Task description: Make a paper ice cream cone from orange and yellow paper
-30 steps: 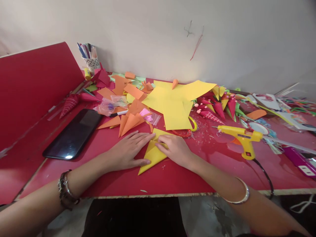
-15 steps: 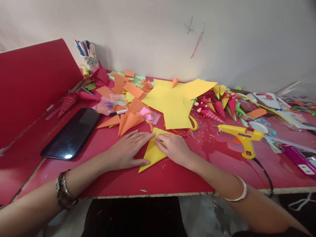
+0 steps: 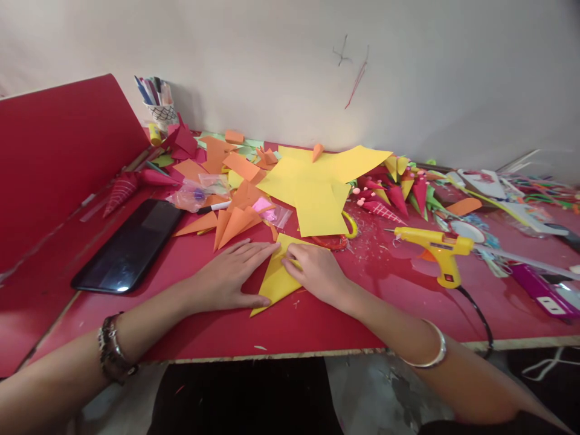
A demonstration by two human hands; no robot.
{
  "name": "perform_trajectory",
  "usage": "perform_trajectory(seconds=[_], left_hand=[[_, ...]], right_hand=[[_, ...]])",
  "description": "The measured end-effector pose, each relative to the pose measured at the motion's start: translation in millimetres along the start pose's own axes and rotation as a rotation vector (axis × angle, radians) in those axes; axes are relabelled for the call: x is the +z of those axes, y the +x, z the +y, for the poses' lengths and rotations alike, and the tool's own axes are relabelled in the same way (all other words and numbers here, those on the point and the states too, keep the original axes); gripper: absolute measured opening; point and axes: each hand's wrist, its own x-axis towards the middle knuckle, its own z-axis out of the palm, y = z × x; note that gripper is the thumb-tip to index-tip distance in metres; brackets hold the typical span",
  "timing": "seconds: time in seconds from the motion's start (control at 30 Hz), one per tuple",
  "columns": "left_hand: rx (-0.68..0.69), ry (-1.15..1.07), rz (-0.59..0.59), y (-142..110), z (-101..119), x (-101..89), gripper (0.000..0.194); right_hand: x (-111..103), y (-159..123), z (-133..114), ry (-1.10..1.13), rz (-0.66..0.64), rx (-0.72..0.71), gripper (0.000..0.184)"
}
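Note:
A folded piece of yellow paper [image 3: 274,283] lies on the red table in front of me, one pointed corner toward the near edge. My left hand [image 3: 233,275] rests flat along its left side, fingers stretched out and a little apart, with fingertips and thumb touching the paper. Curled over the paper's right part, my right hand [image 3: 316,269] has its fingers bent in and pressed on the sheet, covering much of it. Just beyond both hands are larger yellow sheets [image 3: 319,208] in a loose pile and a fanned orange paper piece [image 3: 238,226].
On the left lies a black phone [image 3: 129,248] beside an upright red board [image 3: 67,145]. A yellow glue gun [image 3: 437,244] with a black cord stands at right, near a purple box [image 3: 541,290]. Paper cones [image 3: 396,196] and a pen cup [image 3: 162,112] sit along the wall.
The whole view has shifted slightly, so things appear a little further left. Both hands keep nearly the same place on the folded yellow paper.

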Motion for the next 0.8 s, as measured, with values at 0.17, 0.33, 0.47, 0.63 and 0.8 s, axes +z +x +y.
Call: perform_trajectory(seconds=[0.17,0.33,0.47,0.63,0.8], left_hand=[[0.020,-0.015,0.014,-0.7,1.3,-2.9,0.080],[0.115,-0.032,0.009,-0.3,5.5,-8.5,0.057],[0.185,-0.025,-0.028,-2.2,6.1,-10.8,0.038],[0.149,-0.014,-0.067,-5.5,2.3,-11.1,0.043],[0.129,0.015,-0.114,-7.5,-0.6,-12.1,0.052]], right_hand=[[-0.9,0.8,-0.7,-0.004,-0.006,0.020,0.017],[-0.9,1.3,0.4,-0.018,-0.035,0.008,0.017],[-0.7,1.6,-0.4,-0.043,-0.029,0.025,0.021],[0.2,1.5,-1.1,-0.047,-0.021,0.033,0.021],[0.5,1.6,-0.1,-0.043,-0.006,0.025,0.020]])
